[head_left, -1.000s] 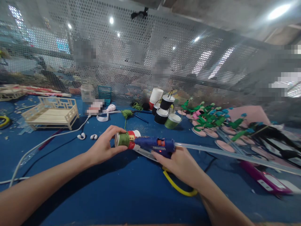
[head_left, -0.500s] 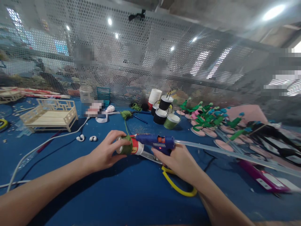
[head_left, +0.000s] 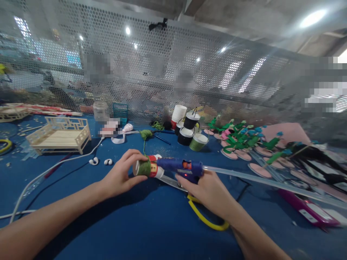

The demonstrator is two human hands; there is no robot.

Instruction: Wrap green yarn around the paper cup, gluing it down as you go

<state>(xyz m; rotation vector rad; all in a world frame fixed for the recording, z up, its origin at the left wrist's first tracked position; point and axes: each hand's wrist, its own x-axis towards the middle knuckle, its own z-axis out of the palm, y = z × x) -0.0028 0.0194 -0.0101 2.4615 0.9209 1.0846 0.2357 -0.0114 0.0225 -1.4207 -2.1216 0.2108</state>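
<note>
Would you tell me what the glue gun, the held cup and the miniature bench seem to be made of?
Glue gun: probably hard plastic, from its moulded, faintly glossy blue body.
Held cup: likely smooth paper, printed red and white, partly wrapped in matt green yarn.
Miniature bench: apparently bare wood, pale, matt, slatted.

I get dim, greyish light overall. Ceiling lamp (head_left: 313,18) at top right blown out, hazy glare around it. Smaller lamps (head_left: 128,30) shine through perforated screen (head_left: 162,68). Soft dark shadow on blue table (head_left: 151,227) below left forearm (head_left: 67,204). Red light (head_left: 185,175) glows on glue gun (head_left: 195,168). I see blurry background, pixelated patches, wide-lens stretch toward edges.
</note>
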